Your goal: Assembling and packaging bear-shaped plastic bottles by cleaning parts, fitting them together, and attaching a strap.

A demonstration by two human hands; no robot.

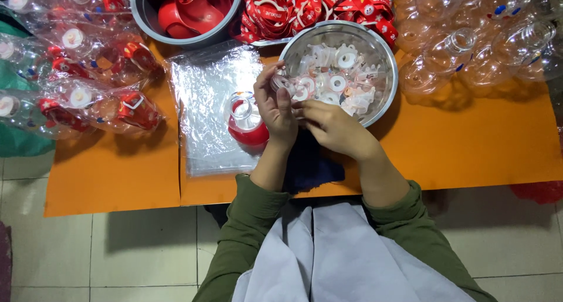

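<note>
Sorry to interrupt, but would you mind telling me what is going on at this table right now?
A person in green sleeves sits at an orange table. The left hand holds a small clear and white fitting at the rim of a steel bowl full of similar fittings, and the right hand meets it there. A clear bottle with a red cap lies on a stack of plastic bags beside them. Bagged bottles are piled at one side, bare bottles at the other.

Orange table (469, 149) is carrying steel bowl (384, 97) w/ clear parts, grey tub (141, 14) w/ red lids, plastic bags (205, 114), bagged bottles (88, 73) at left, clear bottles (481, 50) at right.
</note>
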